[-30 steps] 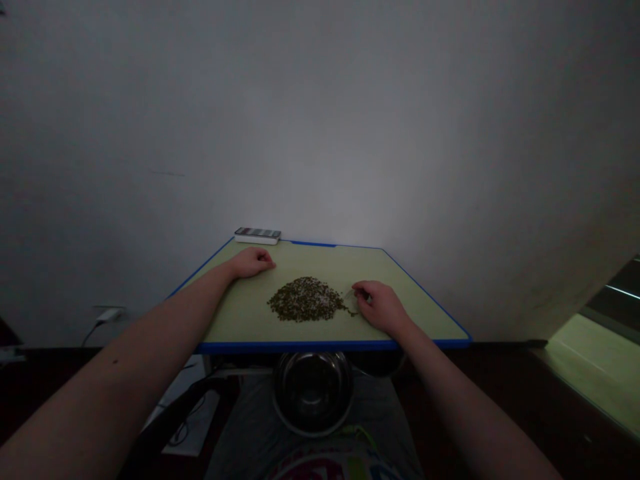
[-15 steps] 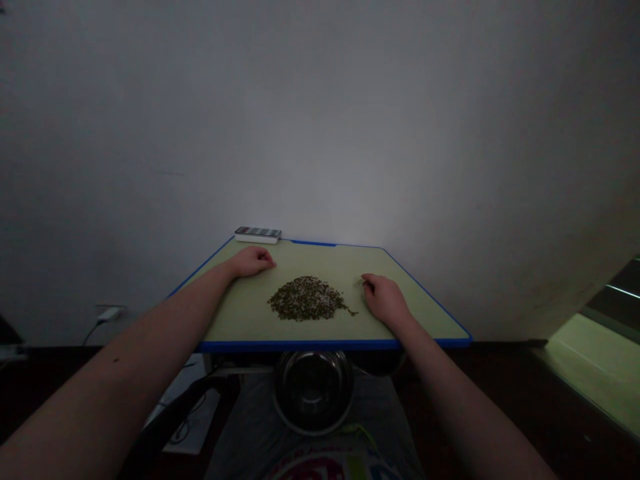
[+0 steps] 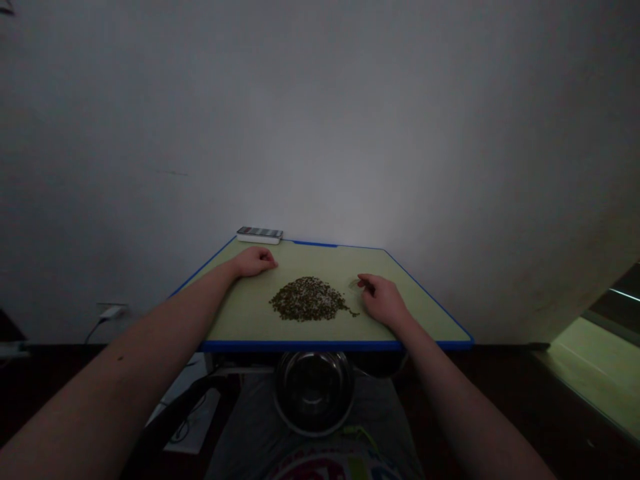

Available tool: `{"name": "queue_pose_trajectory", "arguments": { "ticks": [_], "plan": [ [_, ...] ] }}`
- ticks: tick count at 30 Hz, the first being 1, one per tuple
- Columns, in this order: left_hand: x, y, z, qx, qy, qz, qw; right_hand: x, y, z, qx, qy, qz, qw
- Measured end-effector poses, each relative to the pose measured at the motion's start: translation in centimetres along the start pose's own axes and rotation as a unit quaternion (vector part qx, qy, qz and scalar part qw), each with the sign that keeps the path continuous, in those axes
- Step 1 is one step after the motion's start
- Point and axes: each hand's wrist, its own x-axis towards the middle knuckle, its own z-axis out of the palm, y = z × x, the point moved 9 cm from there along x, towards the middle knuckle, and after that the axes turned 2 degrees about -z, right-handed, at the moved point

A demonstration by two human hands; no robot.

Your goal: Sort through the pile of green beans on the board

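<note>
nearest, at the bottom edge, is a patterned shirt point(image 3: 325, 470) above the person's grey trousers point(image 3: 250, 427); a shiny metal bowl point(image 3: 336, 400) sits over the lap, just below the near edge of the table, its inside dark; to its left, lower down, lies a white panel point(image 3: 193, 433) with a dark cable on it; then comes the table point(image 3: 235, 323), pale yellow-green with a blue rim; a low heap of small seeds point(image 3: 307, 300), brown-green with lighter specks, lies near the middle of the tabletop, between the two hands, and a thin trail of seeds point(image 3: 354, 313) runs from its right side toward the right wrist; the right hand point(image 3: 383, 300) is just beside the heap, thumb and fingers pinching a small clear piece point(image 3: 354, 285), too faint to tell its exact shape; the left hand point(image 3: 254, 261) rests farther back on the left, apart from the heap, fingers curled in toward the thumb, and i cannot tell whether anything is between them; behind it, at the far left corner, a phone point(image 3: 260, 231) lies on a white box point(image 3: 259, 239); beyond stands the grey wall point(image 3: 320, 120), with a white plug point(image 3: 113, 311) low on the left
</note>
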Motion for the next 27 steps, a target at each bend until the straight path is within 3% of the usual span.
{"name": "queue_pose_trajectory", "arguments": {
  "ticks": [7, 16, 23, 27],
  "plan": [
    [-0.1, 0.2, 0.1, 0.012, -0.006, -0.002, 1.0, 1.6, -1.0, 1.5, -0.016, -0.073, -0.01, 0.997],
    [-0.2, 0.1, 0.1, 0.008, -0.005, 0.002, 1.0, 2.5, 2.3, 1.1, -0.021, -0.045, 0.067, 0.997],
    [0.1, -0.2, 0.2, 0.014, -0.005, 0.003, 1.0, 2.0, 0.2, 2.3, 0.028, -0.08, 0.037, 0.996],
    [0.1, -0.1, 0.1, 0.015, -0.005, 0.007, 1.0, 2.1, 1.1, 2.2, 0.025, -0.077, 0.069, 0.994]
  ]
}}
